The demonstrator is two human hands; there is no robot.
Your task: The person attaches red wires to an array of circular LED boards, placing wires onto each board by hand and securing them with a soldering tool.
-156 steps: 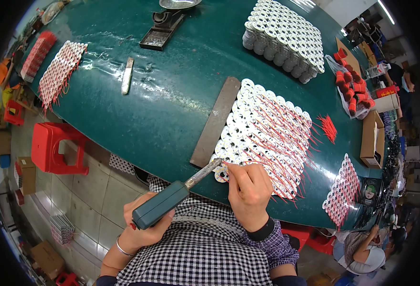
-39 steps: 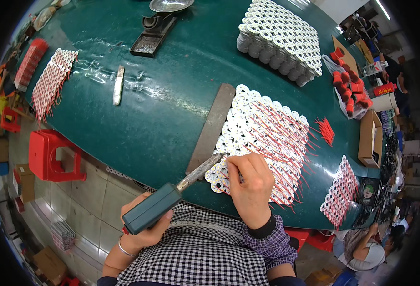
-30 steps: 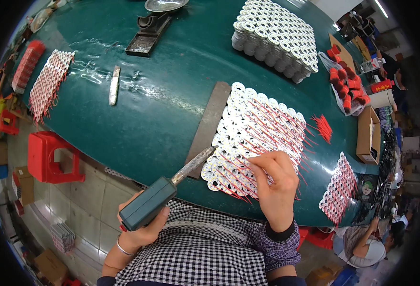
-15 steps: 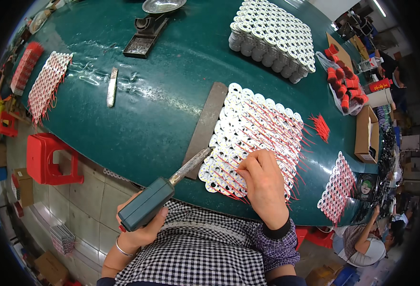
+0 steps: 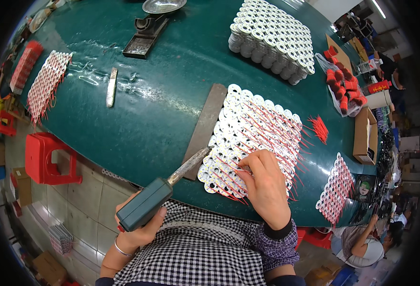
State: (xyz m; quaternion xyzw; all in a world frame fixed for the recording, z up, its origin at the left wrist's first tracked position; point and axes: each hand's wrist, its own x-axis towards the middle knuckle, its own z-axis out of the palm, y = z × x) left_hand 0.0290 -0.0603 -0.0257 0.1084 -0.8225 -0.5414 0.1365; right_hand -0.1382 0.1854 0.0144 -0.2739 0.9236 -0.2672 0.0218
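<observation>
My left hand [image 5: 145, 229] is closed around the dark green housing of a soldering gun [image 5: 146, 204]. Its metal rod slants up to the right, the tip by the left edge of a panel of white round circuit boards [image 5: 219, 128]. Thin red wires [image 5: 272, 127] lie slantwise over much of that panel. Over the panel's lower middle, my right hand [image 5: 267, 188] pinches with thumb and forefinger at what looks like a red wire; the fingertips partly hide it. A flat brown bar [image 5: 207, 128] lies along the panel's left side.
Stacked white panels [image 5: 272, 35] stand at the far right, near red wire bundles [image 5: 345, 86] in a plastic bag. Loose red wires [image 5: 320, 128] lie right of the panel. Wired panels [image 5: 336, 188] rest at both table ends. A metal stand [image 5: 143, 43] is farther back; a red stool [image 5: 52, 157] stands left.
My right hand has shifted slightly, its forefinger and thumb a little farther apart at the panel. The left hand and soldering gun stay nearly in place.
</observation>
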